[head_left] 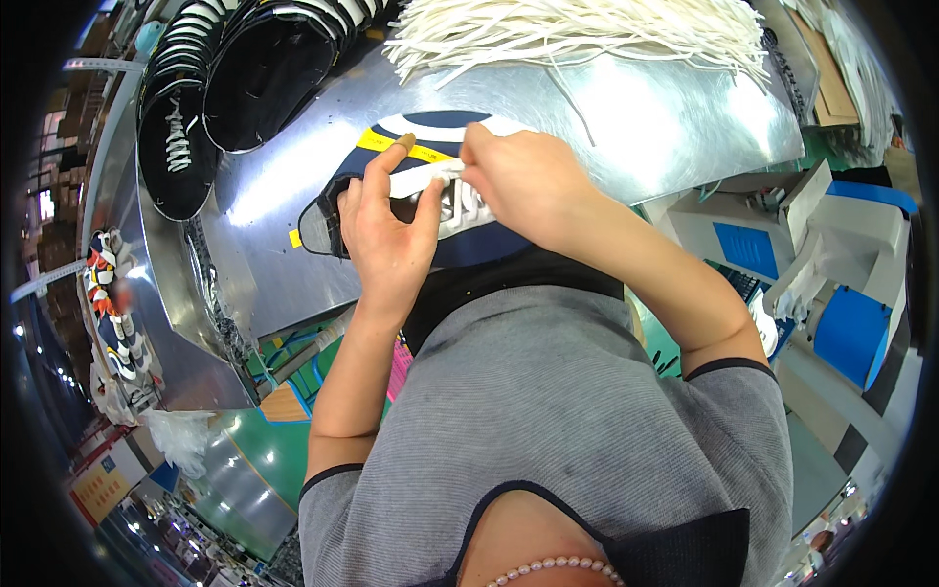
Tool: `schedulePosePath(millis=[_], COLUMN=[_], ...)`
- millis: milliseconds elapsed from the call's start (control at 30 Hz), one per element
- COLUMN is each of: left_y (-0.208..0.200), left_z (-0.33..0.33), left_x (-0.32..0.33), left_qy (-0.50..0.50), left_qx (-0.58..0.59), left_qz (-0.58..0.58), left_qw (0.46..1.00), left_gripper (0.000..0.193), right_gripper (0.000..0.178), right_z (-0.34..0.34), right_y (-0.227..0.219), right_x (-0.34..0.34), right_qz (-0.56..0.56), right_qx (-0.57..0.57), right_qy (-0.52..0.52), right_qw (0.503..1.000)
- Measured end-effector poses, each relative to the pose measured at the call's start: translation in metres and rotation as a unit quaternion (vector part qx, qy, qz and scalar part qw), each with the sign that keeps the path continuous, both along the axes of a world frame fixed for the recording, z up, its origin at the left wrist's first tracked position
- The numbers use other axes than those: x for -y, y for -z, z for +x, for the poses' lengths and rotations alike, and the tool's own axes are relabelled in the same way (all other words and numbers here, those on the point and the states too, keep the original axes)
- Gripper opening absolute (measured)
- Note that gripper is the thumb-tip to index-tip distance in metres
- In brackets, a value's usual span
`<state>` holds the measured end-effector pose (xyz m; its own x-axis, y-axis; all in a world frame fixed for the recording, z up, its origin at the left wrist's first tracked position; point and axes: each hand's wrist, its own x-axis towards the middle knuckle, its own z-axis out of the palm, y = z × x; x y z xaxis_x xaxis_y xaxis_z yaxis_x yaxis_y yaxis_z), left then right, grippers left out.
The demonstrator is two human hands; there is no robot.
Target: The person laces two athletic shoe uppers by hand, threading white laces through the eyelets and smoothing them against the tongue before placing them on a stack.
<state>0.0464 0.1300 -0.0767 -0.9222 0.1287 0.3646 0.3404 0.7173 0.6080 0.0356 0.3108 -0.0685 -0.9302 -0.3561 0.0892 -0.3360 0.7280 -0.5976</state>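
A navy, white and yellow shoe upper (445, 119) lies on the metal table in front of my body, with white shoelace (468, 208) crossing its opening. My left hand (389, 220) grips the upper near its dark heel collar. The index finger, with a tan cover on its tip, presses the yellow strip, and the thumb rests by the white tongue area. My right hand (523, 181) is closed beside that thumb, its fingertips pinching white lace at the opening. The exact lace end between those fingers is hidden.
A large heap of loose white laces (587, 39) covers the far side of the metal table (284, 279). Stacked black shoe uppers (176, 161) with white laces stand at the far left. Grey and blue bins (849, 333) are on the right. Colourful shoes (112, 303) sit beyond the left edge.
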Motion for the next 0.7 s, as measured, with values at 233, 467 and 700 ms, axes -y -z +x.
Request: schedulePosePath(millis=[233,467,700], left_y=[0.005,0.002,-0.012], left_z=[0.003,-0.005,-0.015], left_x=[0.007,0.004,-0.004], left_qy=[-0.003,0.024,0.028], left_qx=[0.064,0.158,0.292], left_qz=[0.094,0.199,0.319], left_qw=[0.994,0.967,0.901], left_gripper=[0.042,0.063,0.071], right_gripper=[0.040,0.023,0.016], right_z=[-0.007,0.003,0.009], right_y=[-0.013,0.011,0.034], right_x=[0.011,-0.025,-0.007], right_qz=[0.055,-0.171,-0.247], right_qx=[-0.018,0.048,-0.045], right_qy=[-0.063,0.096,0.189], right_qw=[0.996,0.979,0.949])
